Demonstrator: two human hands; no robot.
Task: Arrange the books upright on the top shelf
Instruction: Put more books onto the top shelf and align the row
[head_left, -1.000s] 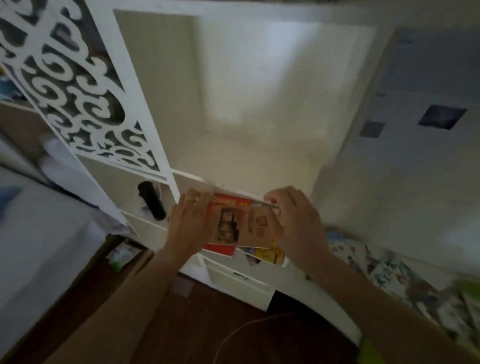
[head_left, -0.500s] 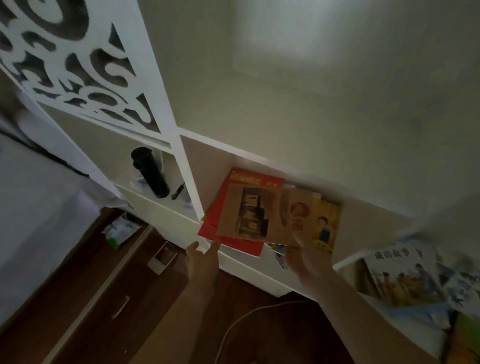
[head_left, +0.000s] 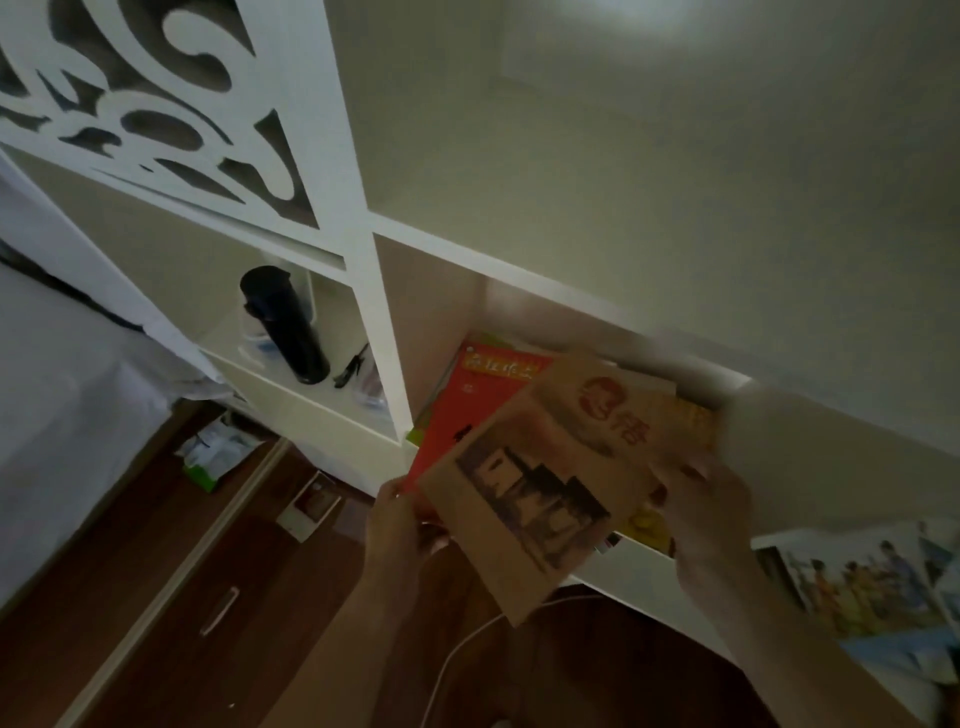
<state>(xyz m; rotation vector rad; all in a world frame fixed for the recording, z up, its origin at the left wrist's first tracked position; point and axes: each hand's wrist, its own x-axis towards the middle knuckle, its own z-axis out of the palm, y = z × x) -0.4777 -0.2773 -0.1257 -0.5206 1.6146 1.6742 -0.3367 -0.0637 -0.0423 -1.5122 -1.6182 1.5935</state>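
Observation:
A stack of books lies flat in the lower shelf compartment. On top is a tan book (head_left: 540, 473) with a dark picture and a red logo, tilted and sticking out over the shelf's front edge. Under it lie a red book (head_left: 472, 400) and a yellow one (head_left: 691, 421). My left hand (head_left: 400, 525) pinches the stack's near left corner. My right hand (head_left: 706, 499) grips the tan book's right edge. The top shelf (head_left: 597, 171) above is a bare white compartment.
A black bottle (head_left: 285, 325) and a small dark clip (head_left: 353, 364) stand in the left compartment. A carved white panel (head_left: 145, 98) is at upper left. Picture books (head_left: 862, 582) lie at the right. A white cable (head_left: 457, 649) runs over the dark wooden floor.
The view has dropped from the top shelf to the lower compartment. Both hands left the books half a second ago and now hold them again, the tan book pulled outward and turned.

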